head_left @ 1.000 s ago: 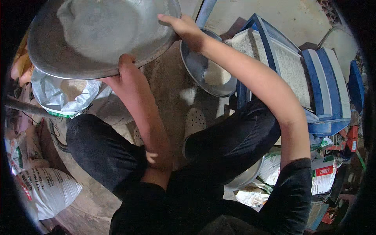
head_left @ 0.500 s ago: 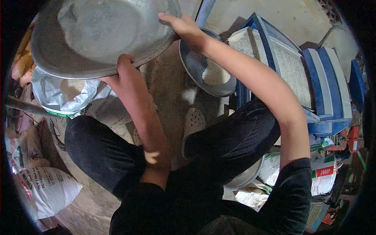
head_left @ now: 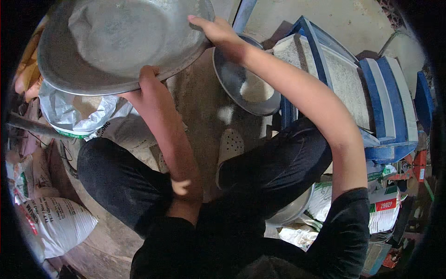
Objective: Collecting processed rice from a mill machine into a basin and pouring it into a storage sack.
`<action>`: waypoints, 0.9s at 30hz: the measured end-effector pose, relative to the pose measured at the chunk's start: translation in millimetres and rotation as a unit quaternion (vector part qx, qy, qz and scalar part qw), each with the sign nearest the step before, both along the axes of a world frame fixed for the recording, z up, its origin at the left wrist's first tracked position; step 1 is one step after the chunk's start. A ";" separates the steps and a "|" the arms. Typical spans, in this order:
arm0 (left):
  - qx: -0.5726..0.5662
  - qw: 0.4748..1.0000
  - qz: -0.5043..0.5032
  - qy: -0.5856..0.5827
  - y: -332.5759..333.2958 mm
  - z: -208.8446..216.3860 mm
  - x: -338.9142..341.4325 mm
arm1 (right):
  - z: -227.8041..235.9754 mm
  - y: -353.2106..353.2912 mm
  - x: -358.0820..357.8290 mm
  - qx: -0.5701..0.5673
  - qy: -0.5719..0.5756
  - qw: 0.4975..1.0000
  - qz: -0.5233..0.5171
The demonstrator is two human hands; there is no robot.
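Note:
A large, shallow grey metal basin [head_left: 125, 42] is held up at the upper left, with its inside facing me. My left hand [head_left: 147, 83] grips its near rim, thumb over the edge. On the right rim, my right hand [head_left: 220, 35] is closed with the thumb laid inside; its other fingers are hidden behind the metal. Nothing shows lying in the basin, though its top runs out of view. Just below it stands an open white sack [head_left: 51, 104] with pale grain [head_left: 87, 106] inside.
On the floor, a second metal basin [head_left: 227, 81] holds a pile of whitish grain [head_left: 256, 89], beside a blue-framed machine [head_left: 320, 56] at the right. A full white sack [head_left: 62, 225] lies lower left. More sacks [head_left: 384, 207] and a metal bowl [head_left: 295, 209] are at lower right.

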State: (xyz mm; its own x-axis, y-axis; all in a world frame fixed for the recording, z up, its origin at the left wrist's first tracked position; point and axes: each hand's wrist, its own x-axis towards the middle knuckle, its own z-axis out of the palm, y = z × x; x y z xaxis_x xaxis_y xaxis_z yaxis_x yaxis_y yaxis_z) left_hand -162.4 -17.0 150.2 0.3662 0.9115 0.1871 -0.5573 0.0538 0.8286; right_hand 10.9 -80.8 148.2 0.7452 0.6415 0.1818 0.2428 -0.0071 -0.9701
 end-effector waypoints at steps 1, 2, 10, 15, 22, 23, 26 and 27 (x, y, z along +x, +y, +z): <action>0.001 1.000 0.002 0.000 1.9 -1.7 1.3 | 0.2 1.4 -0.1 0.009 0.005 1.000 -0.003; 0.011 1.000 0.007 0.008 4.6 -5.5 3.3 | -1.0 2.1 -0.2 0.009 0.007 1.000 -0.002; 0.021 0.999 0.023 -0.016 8.4 -0.1 9.2 | 5.2 4.2 3.2 -0.005 0.000 1.000 -0.002; -0.052 0.998 -0.027 -0.034 10.9 -14.0 23.0 | 11.8 -7.2 41.5 -0.154 0.001 0.988 -0.002; 0.048 0.997 0.002 0.060 23.7 -47.8 38.4 | -26.0 -107.7 40.4 -0.268 0.012 0.963 0.001; 0.021 0.999 -0.017 0.035 25.6 -42.0 37.1 | -50.3 -113.8 33.2 -0.271 0.039 0.962 -0.022; 0.021 0.996 -0.090 0.017 22.8 -76.8 76.9 | -167.1 -176.9 11.9 -0.187 0.049 0.943 -0.271; 0.065 0.991 -0.109 0.041 35.0 -86.5 81.3 | -181.6 -168.6 -17.4 -0.068 0.163 0.927 -0.330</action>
